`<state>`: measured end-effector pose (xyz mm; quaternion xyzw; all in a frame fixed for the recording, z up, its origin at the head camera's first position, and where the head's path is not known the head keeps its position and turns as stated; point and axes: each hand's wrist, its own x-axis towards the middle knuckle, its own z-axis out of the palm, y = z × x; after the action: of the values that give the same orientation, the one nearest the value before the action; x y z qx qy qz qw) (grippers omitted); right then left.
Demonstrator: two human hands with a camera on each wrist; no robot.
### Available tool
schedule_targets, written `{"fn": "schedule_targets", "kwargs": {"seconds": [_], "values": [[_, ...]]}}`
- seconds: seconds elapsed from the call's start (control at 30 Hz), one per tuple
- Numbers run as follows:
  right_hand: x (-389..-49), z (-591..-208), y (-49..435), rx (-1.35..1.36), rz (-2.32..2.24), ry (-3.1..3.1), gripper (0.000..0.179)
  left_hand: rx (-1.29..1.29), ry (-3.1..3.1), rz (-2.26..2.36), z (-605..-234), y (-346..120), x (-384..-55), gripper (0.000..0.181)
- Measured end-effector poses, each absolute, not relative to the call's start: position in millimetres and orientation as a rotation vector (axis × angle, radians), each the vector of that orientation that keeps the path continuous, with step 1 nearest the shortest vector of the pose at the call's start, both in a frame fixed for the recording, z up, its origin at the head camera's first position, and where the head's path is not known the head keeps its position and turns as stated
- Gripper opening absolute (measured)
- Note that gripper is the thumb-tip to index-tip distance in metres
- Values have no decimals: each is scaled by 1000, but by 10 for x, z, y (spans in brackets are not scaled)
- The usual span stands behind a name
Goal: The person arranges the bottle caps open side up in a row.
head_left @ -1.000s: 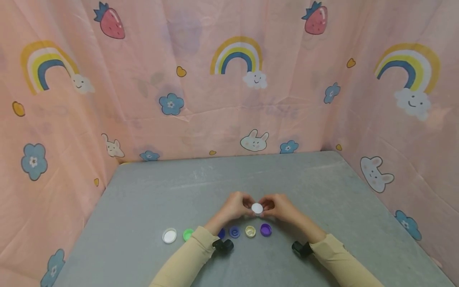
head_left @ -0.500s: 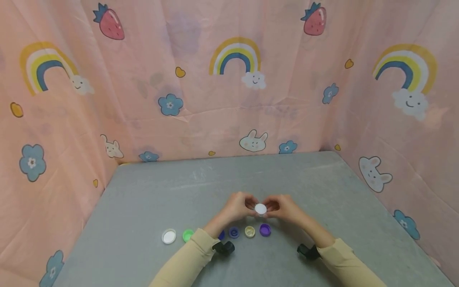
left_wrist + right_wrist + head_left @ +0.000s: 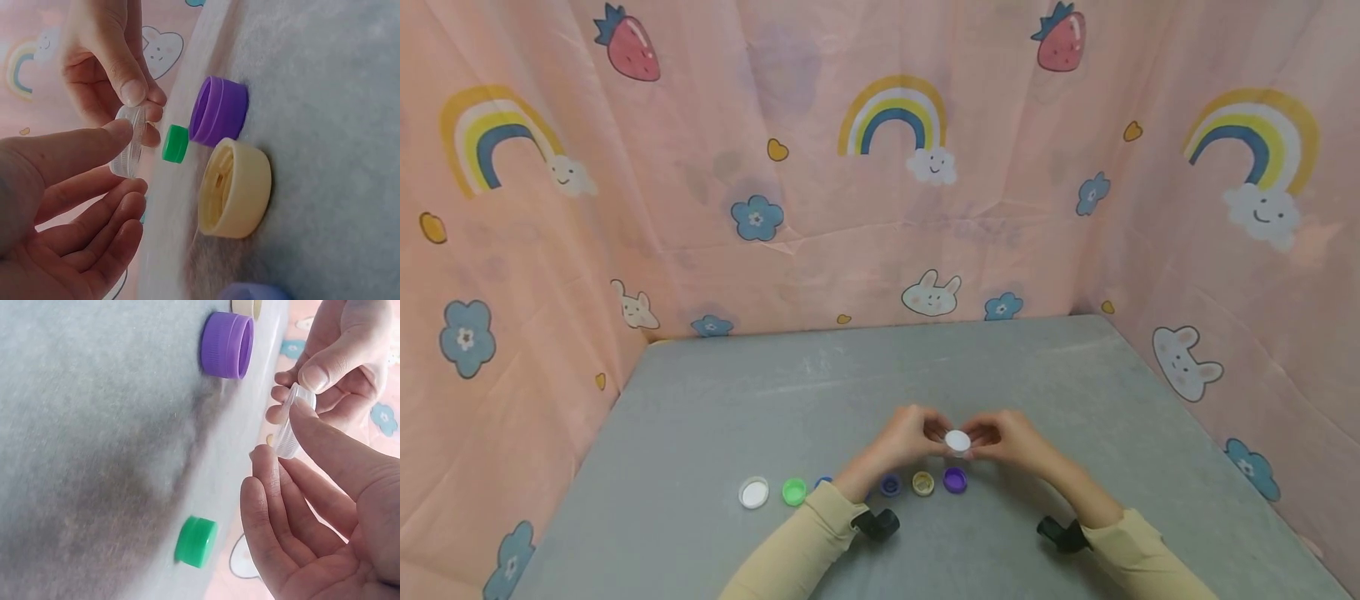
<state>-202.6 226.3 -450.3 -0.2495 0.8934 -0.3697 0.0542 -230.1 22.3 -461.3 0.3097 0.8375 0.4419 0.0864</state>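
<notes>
Both hands hold one translucent white bottle cap (image 3: 957, 442) between them, raised over the table behind the row of caps. My left hand (image 3: 910, 437) pinches its left edge with thumb and fingertips. On its right edge, my right hand (image 3: 1011, 437) does the same. In the left wrist view the ribbed side of the cap (image 3: 130, 142) shows between the two thumbs. A purple cap (image 3: 955, 480) and a beige cap (image 3: 922, 483) lie nearest in front of the hands. Close by, both wrist views show a dark green cap (image 3: 197, 542), which the head view does not show.
The row continues left with a blue-violet cap (image 3: 891, 485), a blue cap (image 3: 823, 481) partly behind my left forearm, a light green cap (image 3: 794, 492) and a larger white cap (image 3: 753, 493). Pink printed cloth (image 3: 850, 250) walls the grey table (image 3: 737, 417) at back and sides.
Both hands have shifted to the right with the white cap between them. The left forearm uncovers more of the light green cap and part of the blue one. The other caps have stayed put.
</notes>
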Motion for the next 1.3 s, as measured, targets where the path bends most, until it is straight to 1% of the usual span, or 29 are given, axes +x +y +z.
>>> {"fn": "schedule_targets", "kwargs": {"seconds": [0.33,0.5,0.7,0.9,1.03,1.3], "values": [[-1956,-4498,2359,-745,-1162,2669,30,913,2499,1285,-4619,279,-2253,24],[-1942,-4478,2385,-744,-1187,2653,30,897,2465,1300,-4629,289,-2250,21],[-1946,-4474,2433,-777,-1171,2681,26,856,2439,1315,-4636,299,-2253,17],[-1855,-4313,2411,-782,-1171,2690,20,849,2444,1338,-4676,326,-2255,17],[-1809,-4221,2408,-784,-1228,2624,20,870,2439,1354,-4690,329,-2246,17],[-1937,-4429,2554,-726,-1283,2521,23,901,2437,1381,-4728,335,-2261,19]]}}
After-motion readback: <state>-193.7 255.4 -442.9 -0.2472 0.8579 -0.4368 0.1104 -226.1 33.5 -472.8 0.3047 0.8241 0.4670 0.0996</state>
